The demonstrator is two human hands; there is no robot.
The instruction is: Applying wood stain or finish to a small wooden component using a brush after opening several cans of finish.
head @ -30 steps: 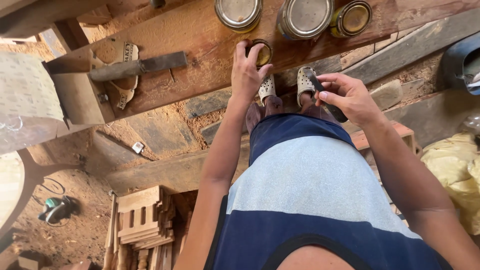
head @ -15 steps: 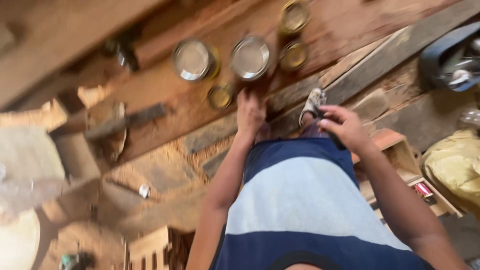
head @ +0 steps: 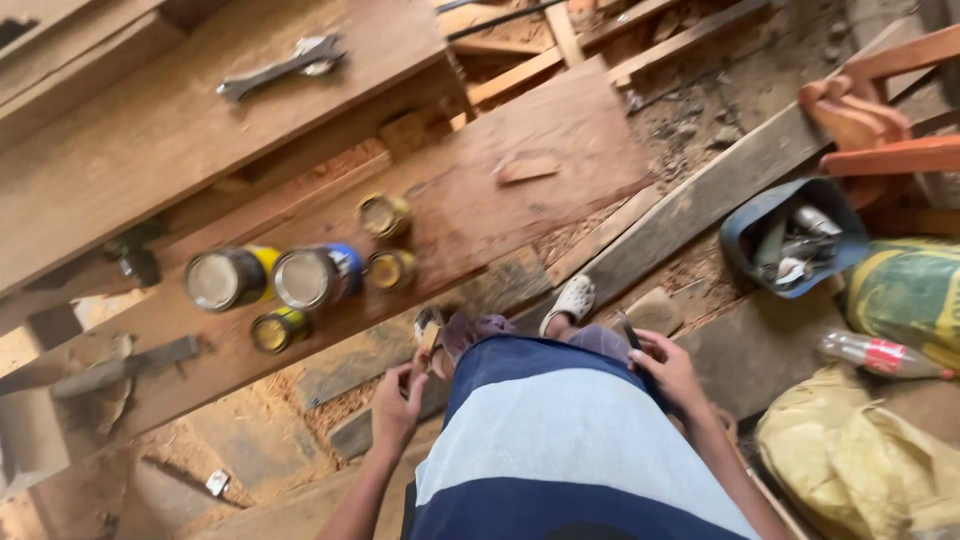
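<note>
My left hand (head: pixel 398 402) hangs by my waist over the sawdust-covered ground, with its fingers loosely apart and nothing visible in it. It is nearest to my sandalled foot (head: pixel 432 332) and the edge of a long wooden plank (head: pixel 520 205). My right hand (head: pixel 668 372) is closed on a thin dark tool (head: pixel 628 331) that sticks up from the fingers, held beside my hip. On the plank stand two large tins (head: pixel 270 278) and three small tins (head: pixel 388 268), all seen from above. My blue and pale striped shirt (head: pixel 560 450) fills the lower middle of the view.
A spanner (head: pixel 283 66) lies on the upper wooden bench. A dark tub of tools (head: pixel 795 240), a plastic bottle (head: pixel 875 355) and yellow sacks (head: pixel 870 450) sit at the right. Orange chair parts (head: pixel 880 130) stand at the top right. A chisel-like tool (head: pixel 120 365) lies at the left.
My left hand has drawn back from the small tin on the plank to my waist. The view has swung so the tins sit further left and lower; my right hand keeps the tool.
</note>
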